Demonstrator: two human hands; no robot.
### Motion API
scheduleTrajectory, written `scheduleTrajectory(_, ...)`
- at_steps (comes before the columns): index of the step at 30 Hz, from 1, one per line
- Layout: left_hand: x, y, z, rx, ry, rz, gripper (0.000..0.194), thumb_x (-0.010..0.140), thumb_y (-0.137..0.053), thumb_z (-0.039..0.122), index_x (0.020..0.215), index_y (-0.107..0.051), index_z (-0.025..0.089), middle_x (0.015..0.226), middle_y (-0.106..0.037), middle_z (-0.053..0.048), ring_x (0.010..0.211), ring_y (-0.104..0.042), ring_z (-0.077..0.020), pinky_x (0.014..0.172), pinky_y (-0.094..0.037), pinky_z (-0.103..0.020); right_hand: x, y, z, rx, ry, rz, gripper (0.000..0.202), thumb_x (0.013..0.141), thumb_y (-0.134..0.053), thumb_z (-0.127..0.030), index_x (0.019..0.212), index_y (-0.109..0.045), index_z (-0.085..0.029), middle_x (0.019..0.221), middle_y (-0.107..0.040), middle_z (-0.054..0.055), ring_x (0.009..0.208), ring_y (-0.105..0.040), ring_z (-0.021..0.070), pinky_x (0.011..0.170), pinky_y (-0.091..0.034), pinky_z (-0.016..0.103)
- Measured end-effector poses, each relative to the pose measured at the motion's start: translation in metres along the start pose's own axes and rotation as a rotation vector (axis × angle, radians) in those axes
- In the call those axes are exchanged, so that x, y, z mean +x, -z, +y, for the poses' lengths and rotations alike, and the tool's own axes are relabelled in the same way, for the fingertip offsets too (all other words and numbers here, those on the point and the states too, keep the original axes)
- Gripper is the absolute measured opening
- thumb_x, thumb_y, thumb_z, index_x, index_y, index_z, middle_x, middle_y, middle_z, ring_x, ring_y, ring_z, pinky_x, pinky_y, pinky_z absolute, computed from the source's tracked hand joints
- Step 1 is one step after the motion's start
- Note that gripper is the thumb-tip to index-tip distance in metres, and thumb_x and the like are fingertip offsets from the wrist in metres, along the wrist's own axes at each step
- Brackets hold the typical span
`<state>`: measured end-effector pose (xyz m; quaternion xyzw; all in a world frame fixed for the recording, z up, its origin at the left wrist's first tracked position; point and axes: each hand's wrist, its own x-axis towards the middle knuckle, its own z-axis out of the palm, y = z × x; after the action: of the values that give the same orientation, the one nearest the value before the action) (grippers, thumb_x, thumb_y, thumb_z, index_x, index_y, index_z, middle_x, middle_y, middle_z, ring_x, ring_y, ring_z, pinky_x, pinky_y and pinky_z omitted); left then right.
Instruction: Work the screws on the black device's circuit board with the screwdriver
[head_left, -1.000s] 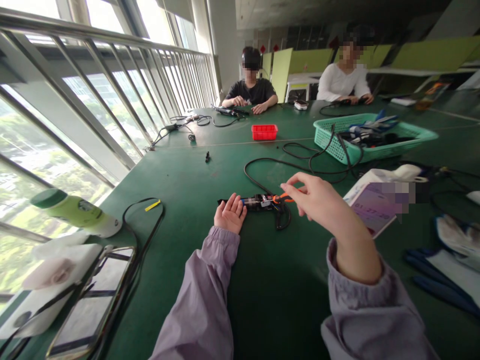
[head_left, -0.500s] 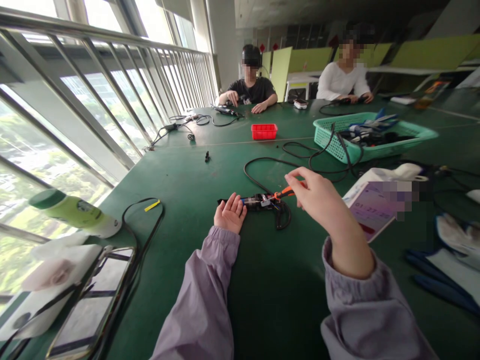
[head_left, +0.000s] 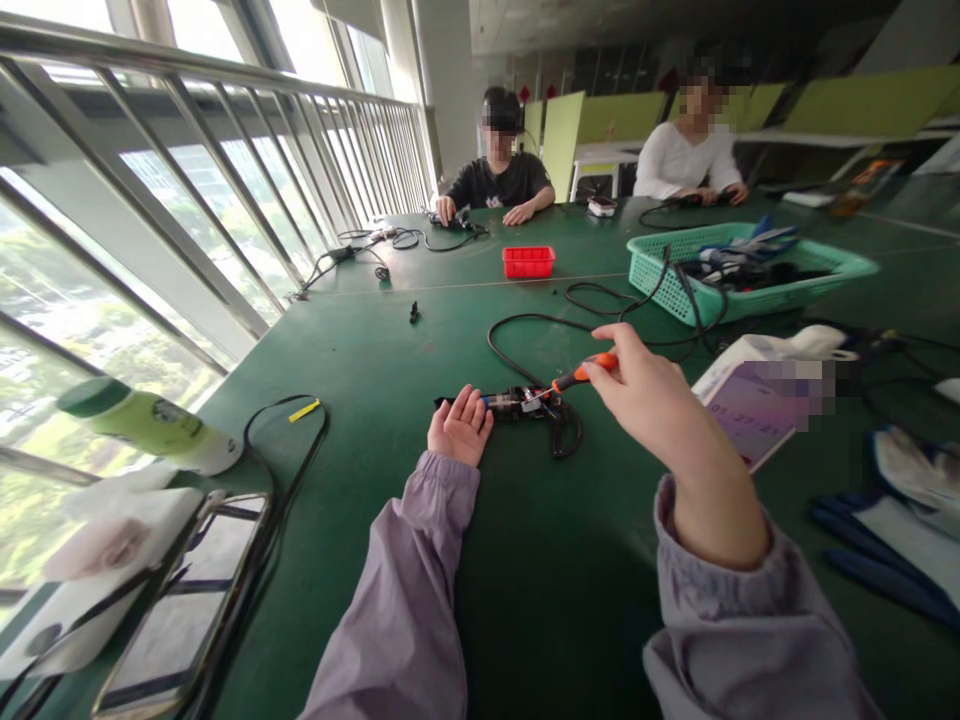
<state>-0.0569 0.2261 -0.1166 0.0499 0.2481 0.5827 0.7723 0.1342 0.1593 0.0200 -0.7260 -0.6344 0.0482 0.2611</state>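
Note:
A dark elongated device [head_left: 510, 404] with a cable lies on the green table, in front of me. My left hand [head_left: 460, 428] rests palm up against its left part, the fingers slightly curled; whether they grip the device cannot be made out. An orange and black screwdriver [head_left: 581, 373] slants down to the device's right part, its tip at a small silvery piece. My right hand [head_left: 630, 385] holds the screwdriver's handle between thumb and fingers, with the index finger raised off it.
Beyond are a red tray [head_left: 528, 263] and a green basket [head_left: 750, 300] with cables. A bottle [head_left: 154, 425] and phone [head_left: 187, 610] lie left; a white box [head_left: 757, 400] and gloves [head_left: 900, 530] lie right. Two people sit across the table.
My right hand has shifted slightly right, its index finger lifting and more of the orange handle showing. My left hand has barely moved. The dark-shirted person's hand has lowered to the table.

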Motion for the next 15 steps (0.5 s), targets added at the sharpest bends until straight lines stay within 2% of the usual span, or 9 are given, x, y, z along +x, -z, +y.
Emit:
scheduleTrajectory(2,0.0001,0.0001,0.0004,0.002,0.001,-0.003,0.041,0.090,-0.030,0.031,0.122,-0.050,0.014,0.080,-0.070,-0.004,0.070,-0.064,-0.0124,0.077,-0.046,-0.030,0.0000,0.0000,0.0017,0.017,0.010,-0.001,0.036,0.081,-0.046,-0.026,0.116,-0.045,-0.019,0.086,-0.067,0.006,0.074,-0.062,0.0199,0.065,-0.040,0.029)
scheduleTrajectory(5,-0.0001,-0.0001,0.0006,0.001,0.000,-0.001,0.041,0.091,-0.030,0.031,0.121,-0.051,0.014,0.080,-0.070,-0.004,0.069,-0.064,-0.0125,0.076,-0.046,-0.030,0.0003,0.0024,0.0019,0.063,-0.051,-0.196,0.029,0.085,-0.039,-0.041,0.099,-0.054,-0.020,0.055,-0.061,0.001,0.054,-0.058,0.0181,0.056,-0.038,0.027)
scheduleTrajectory(7,-0.0002,-0.0001,0.0006,-0.002,-0.002,-0.001,0.041,0.091,-0.030,0.031,0.120,-0.052,0.014,0.080,-0.070,-0.004,0.069,-0.064,-0.0125,0.076,-0.046,-0.030,0.0007,0.0036,0.0010,0.086,-0.086,-0.310,0.037,0.087,-0.030,-0.047,0.087,-0.057,-0.022,0.040,-0.051,-0.002,0.045,-0.053,0.0173,0.052,-0.037,0.027)
scheduleTrajectory(9,0.0000,0.0004,0.0006,0.001,-0.004,-0.006,0.041,0.090,-0.030,0.031,0.121,-0.052,0.015,0.081,-0.070,-0.004,0.069,-0.064,-0.0125,0.076,-0.046,-0.030,0.0014,0.0032,0.0007,0.091,-0.080,-0.272,0.031,0.086,-0.034,-0.044,0.090,-0.057,-0.022,0.047,-0.056,-0.001,0.047,-0.054,0.0169,0.052,-0.036,0.026)
scheduleTrajectory(11,0.0005,0.0013,0.0007,0.008,-0.005,-0.011,0.041,0.090,-0.031,0.031,0.121,-0.052,0.016,0.082,-0.070,-0.005,0.070,-0.064,-0.0125,0.077,-0.045,-0.030,0.0020,0.0018,0.0010,0.077,-0.035,-0.147,0.024,0.082,-0.045,-0.035,0.101,-0.053,-0.023,0.069,-0.065,0.002,0.058,-0.058,0.0167,0.054,-0.037,0.025)
scheduleTrajectory(13,0.0011,0.0021,0.0008,0.011,-0.003,-0.013,0.041,0.090,-0.031,0.031,0.122,-0.051,0.016,0.082,-0.070,-0.005,0.071,-0.064,-0.0126,0.078,-0.045,-0.030,0.0019,0.0010,0.0013,0.059,-0.002,-0.077,0.029,0.078,-0.050,-0.030,0.107,-0.049,-0.022,0.083,-0.067,0.004,0.066,-0.060,0.0170,0.057,-0.038,0.025)
scheduleTrajectory(15,0.0014,0.0024,0.0007,0.007,-0.004,-0.010,0.042,0.090,-0.031,0.031,0.123,-0.050,0.015,0.082,-0.070,-0.005,0.071,-0.064,-0.0127,0.078,-0.045,-0.030,0.0011,0.0014,0.0010,0.056,-0.032,-0.136,0.026,0.081,-0.046,-0.034,0.102,-0.051,-0.021,0.071,-0.066,0.003,0.061,-0.059,0.0173,0.055,-0.037,0.025)
